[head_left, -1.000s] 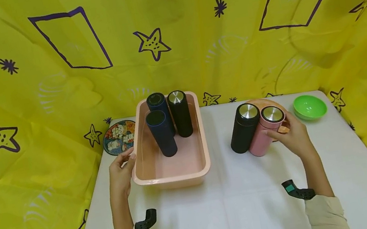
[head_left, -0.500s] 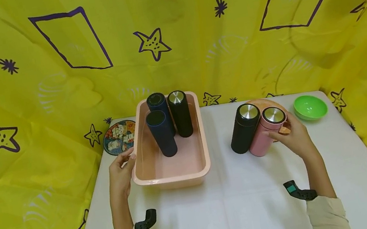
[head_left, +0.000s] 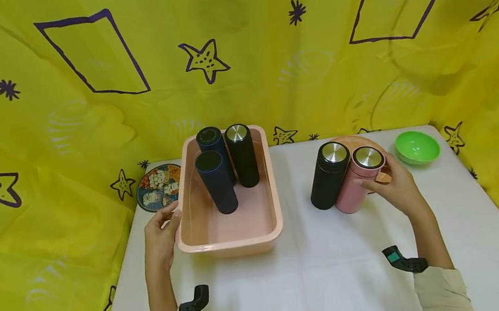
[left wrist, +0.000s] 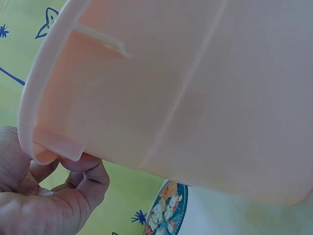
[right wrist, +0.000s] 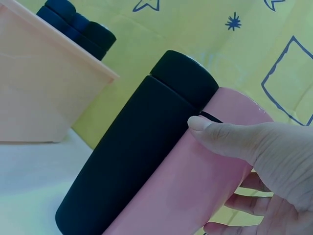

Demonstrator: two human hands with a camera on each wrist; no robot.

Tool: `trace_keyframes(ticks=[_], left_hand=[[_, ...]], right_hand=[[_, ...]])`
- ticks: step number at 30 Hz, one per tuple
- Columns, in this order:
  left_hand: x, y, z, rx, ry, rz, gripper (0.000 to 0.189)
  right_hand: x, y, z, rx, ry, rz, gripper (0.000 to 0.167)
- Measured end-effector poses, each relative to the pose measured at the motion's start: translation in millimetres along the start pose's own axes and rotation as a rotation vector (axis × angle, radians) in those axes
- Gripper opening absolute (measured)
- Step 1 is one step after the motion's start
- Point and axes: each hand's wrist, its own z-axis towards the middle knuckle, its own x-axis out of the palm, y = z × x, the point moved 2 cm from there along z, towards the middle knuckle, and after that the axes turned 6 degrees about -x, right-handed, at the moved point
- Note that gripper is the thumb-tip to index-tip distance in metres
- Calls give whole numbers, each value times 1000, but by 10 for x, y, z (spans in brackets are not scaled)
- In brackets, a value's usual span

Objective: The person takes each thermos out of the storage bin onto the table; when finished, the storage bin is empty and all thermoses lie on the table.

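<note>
On the left, my left hand (head_left: pixel 162 240) grips the side rim of a pink plastic basin (head_left: pixel 232 244); in the left wrist view its fingers are curled at the rim's underside. Two dark blue thermos bottles (head_left: pixel 216 183) and a black one with a silver-topped lid (head_left: pixel 245 161) stand inside. My right hand (head_left: pixel 396 187) holds a pink thermos bottle (head_left: pixel 353 190) near its lid, thumb across the front and fingers behind. Right against the pink bottle's left side stands another black thermos bottle (right wrist: pixel 132 147), also with a silver lid top.
Behind the right-hand bottles lies a round orange-brown board (head_left: pixel 351 141), partly hidden. A green bowl (head_left: pixel 417 147) sits at the back right of the white table (head_left: pixel 274 300). A round patterned mat (head_left: pixel 158 187) lies left of the basin. Yellow patterned cloth (head_left: pixel 243 90) hangs around the table.
The whole head view has shifted slightly to the left. Both hands keep their holds, and the bottles and basin stay in place.
</note>
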Motion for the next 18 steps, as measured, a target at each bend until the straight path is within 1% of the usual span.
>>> trace_keyframes(ticks=[5,10,15,18], left_hand=[[3,10,-4,-3,1,-4,38],[5,7,7,13,3,-11,38],[-12,12,17,17,5,-24,38],[-8,14,20,21,7,-36,37]], right_hand=[[-41,37,-20,19,26,21,82],[-77,61,-12,29,32,32,83],[-111,99,2,4,21,66,83],[-152,141,9,-18,11,52,82]])
